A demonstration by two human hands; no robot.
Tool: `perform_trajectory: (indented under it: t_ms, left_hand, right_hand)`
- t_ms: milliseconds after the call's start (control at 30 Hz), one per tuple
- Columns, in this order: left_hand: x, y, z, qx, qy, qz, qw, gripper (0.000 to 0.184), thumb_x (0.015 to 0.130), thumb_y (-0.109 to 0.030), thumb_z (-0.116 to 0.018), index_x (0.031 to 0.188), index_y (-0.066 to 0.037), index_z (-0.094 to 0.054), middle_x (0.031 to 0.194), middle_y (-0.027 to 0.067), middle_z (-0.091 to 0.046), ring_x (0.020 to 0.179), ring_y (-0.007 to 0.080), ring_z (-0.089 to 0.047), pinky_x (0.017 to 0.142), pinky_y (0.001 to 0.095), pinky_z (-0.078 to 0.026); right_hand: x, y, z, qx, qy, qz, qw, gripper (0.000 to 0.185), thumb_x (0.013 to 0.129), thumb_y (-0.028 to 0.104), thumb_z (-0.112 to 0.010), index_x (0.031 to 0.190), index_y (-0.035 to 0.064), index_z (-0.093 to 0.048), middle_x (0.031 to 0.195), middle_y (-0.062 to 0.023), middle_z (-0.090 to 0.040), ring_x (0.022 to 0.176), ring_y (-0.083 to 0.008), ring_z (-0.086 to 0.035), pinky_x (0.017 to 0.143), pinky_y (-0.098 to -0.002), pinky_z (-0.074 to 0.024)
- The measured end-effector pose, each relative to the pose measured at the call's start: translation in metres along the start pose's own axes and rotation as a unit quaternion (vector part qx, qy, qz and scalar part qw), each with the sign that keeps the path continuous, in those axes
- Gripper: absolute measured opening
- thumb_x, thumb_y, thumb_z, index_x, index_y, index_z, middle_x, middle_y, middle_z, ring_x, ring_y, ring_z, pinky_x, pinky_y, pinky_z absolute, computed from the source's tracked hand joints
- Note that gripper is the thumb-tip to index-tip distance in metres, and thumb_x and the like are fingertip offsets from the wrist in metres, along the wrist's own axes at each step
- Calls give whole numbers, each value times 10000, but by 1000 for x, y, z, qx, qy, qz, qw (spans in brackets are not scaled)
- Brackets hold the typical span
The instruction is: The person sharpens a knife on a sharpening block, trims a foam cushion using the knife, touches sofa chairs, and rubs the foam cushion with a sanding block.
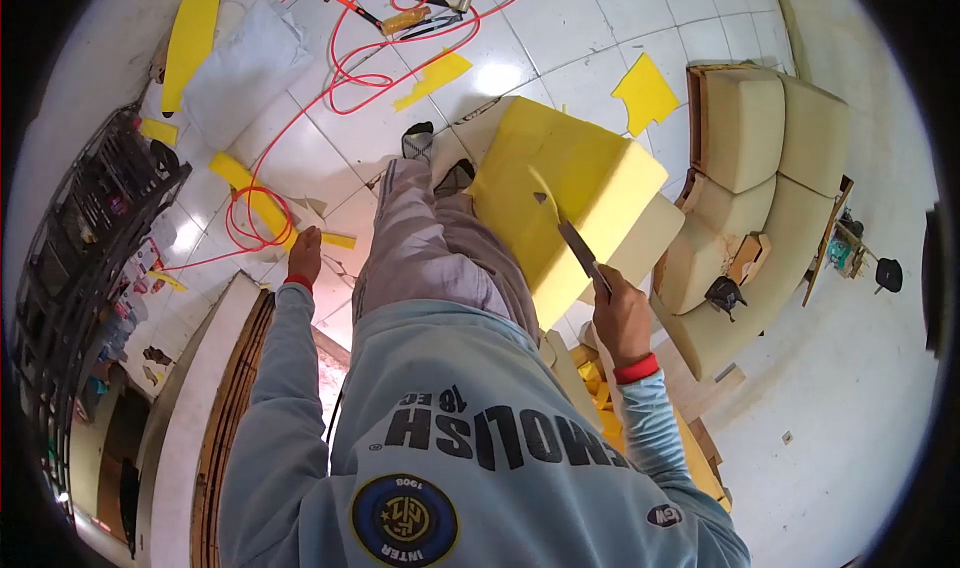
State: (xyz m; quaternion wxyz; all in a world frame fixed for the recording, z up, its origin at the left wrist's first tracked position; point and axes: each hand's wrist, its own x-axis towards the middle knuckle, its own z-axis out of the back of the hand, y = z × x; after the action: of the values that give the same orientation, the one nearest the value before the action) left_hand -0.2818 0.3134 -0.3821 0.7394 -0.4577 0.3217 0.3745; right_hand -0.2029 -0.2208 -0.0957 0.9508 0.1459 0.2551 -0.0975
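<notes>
My right hand (pixel 622 318) is wrapped round the handle of a knife (pixel 578 250), its dark blade pointing up and left over a yellow foam block (pixel 530 168). Near the blade tip, a thin pale yellow sliver and a small dark spot show on the foam. The block stands to the right of my legs, on or against a cream upholstered piece (pixel 640 243). My left hand (pixel 305 255) hangs at my left side, apart from the block, its fingers loosely extended and holding nothing I can see.
A red hose (pixel 335 88) loops over the tiled floor, with tools (pixel 405 20) at the top. Yellow foam scraps (pixel 648 93) lie about. A cream sofa (pixel 745 133) stands at right, a black metal rack (pixel 85 228) at left. A white bag (pixel 245 73) lies upper left.
</notes>
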Motion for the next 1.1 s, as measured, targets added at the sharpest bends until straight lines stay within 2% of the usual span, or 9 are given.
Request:
perform_trajectory:
  t_ms: [100, 233, 333, 433, 600, 667, 767, 867, 1100]
  left_hand:
    - [14, 13, -2, 55, -8, -16, 998, 493, 992, -358, -501, 1301, 26, -527, 1263, 188, -605, 1170, 269, -582, 1011, 342, -434]
    - [14, 12, -2, -4, 23, -37, 999, 499, 994, -374, -501, 1297, 21, -532, 1259, 181, -609, 1156, 269, -591, 993, 344, -447]
    - [10, 12, 7, -21, -10, -45, 999, 495, 995, -381, -500, 1296, 10, -537, 1237, 169, -622, 1131, 251, -601, 969, 335, -458]
    - [13, 23, 11, -10, -28, -13, 999, 474, 994, -366, -506, 1296, -3, -542, 1218, 158, -631, 1106, 235, -609, 949, 327, -465]
    - [8, 24, -1, 36, 9, -29, 999, 473, 991, -358, -505, 1284, 11, -549, 1277, 179, -603, 1191, 260, -572, 1016, 337, -427]
    - [14, 24, -3, 26, 13, -49, 998, 481, 993, -356, -507, 1306, 9, -535, 1306, 185, -585, 1225, 270, -551, 1042, 338, -407]
    - [2, 12, 3, 28, 14, -40, 999, 490, 993, -360, -511, 1318, 5, -526, 1302, 186, -586, 1214, 267, -558, 1033, 337, -414]
    - [13, 31, 3, 14, -4, -17, 1000, 485, 988, -359, -524, 1307, 5, -537, 1272, 192, -603, 1180, 263, -579, 1009, 340, -433]
    - [-10, 41, 10, -1, -16, -32, 999, 474, 982, -348, -530, 1287, 15, -548, 1245, 191, -620, 1139, 271, -599, 982, 344, -450]
  right_hand:
    - [32, -10, -29, -34, -2, -5, 999, 209, 907, 170, -551, 1062, 56, -633, 756, -237, -656, 706, -422, -652, 615, -514, -523]
    - [66, -20, -69, -60, -7, -9, 998, 203, 890, 148, -579, 1059, 59, -648, 728, -234, -649, 694, -416, -653, 612, -502, -523]
    - [18, -8, -20, -6, 29, -7, 1000, 186, 888, 144, -583, 1034, 55, -654, 731, -231, -651, 699, -412, -655, 617, -498, -527]
    - [-9, 14, 13, 34, -13, -22, 999, 194, 906, 157, -594, 1032, 34, -678, 797, -246, -665, 733, -417, -656, 629, -468, -523]
    - [57, -9, -60, -17, 12, -27, 999, 201, 915, 192, -558, 1022, 58, -662, 799, -246, -664, 757, -436, -649, 657, -515, -524]
    - [55, -19, -64, 3, 1, -17, 1000, 199, 902, 169, -603, 1028, 32, -676, 802, -247, -662, 734, -424, -653, 632, -473, -528]
    - [7, 11, 3, 31, 29, -28, 999, 202, 898, 162, -608, 1044, 41, -675, 825, -243, -669, 760, -410, -662, 654, -468, -530]
    - [-12, 15, 15, 35, 4, -41, 999, 204, 900, 164, -606, 1037, 31, -680, 817, -237, -671, 762, -408, -665, 655, -462, -530]
    - [54, -25, -75, 13, 4, 2, 1000, 200, 885, 158, -636, 1018, 16, -684, 867, -247, -672, 789, -417, -666, 664, -451, -542]
